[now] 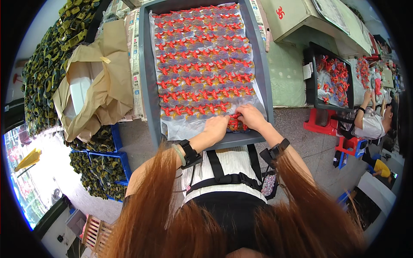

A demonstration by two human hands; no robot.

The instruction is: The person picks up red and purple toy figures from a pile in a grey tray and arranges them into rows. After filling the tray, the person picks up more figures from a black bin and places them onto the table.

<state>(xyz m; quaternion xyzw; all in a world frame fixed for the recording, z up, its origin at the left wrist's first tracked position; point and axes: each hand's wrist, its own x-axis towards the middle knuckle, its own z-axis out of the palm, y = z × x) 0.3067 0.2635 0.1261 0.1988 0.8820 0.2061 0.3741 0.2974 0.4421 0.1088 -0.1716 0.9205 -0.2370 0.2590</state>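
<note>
Rows of small red figures (206, 68) with yellow and translucent purplish parts fill a grey tray (150, 99), on a white sheet (185, 129). At the tray's near right corner, my left hand (216, 128) and my right hand (252, 117) meet over a small red figure (234, 122) at the end of the nearest row. The fingers of both hands are bent and pinched on it from either side. My fingers partly cover this figure, so its exact shape is hidden. Each wrist wears a black strap, and a pale bangle circles the left one.
Left of the tray stands an open brown paper bag (116, 77). Dark green and yellow pieces (56, 69) are heaped beyond it and in blue crates (122, 165) below. On the right are a black tray of red pieces (320, 94), red stools (320, 124) and a seated person (374, 120).
</note>
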